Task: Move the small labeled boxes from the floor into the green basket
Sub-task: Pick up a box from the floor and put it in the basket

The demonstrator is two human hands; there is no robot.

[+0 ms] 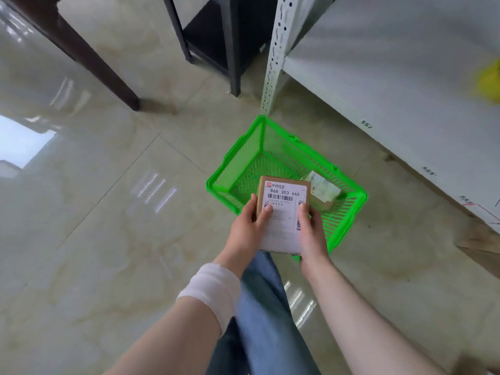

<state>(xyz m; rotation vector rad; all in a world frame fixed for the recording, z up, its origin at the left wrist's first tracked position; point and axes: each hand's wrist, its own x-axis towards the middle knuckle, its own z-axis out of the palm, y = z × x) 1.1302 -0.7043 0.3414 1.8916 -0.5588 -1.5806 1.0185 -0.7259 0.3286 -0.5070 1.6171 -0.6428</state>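
Note:
A brown cardboard box (284,204) with a white shipping label reading 866 303 666 is held over the near edge of the green basket (243,152). My left hand (247,231) grips its left side, thumb on the label. My right hand (311,231) grips its right side. The basket stands on the tiled floor, and inside it at the right lies another small labeled box (323,189), tilted against the wall.
A white metal shelf unit (378,85) runs along the right, its post (273,63) just behind the basket. A dark table leg (89,58) and a black stand (216,44) stand further back. A blurred yellow item (489,82) lies on the shelf. My jeans leg (265,307) is below.

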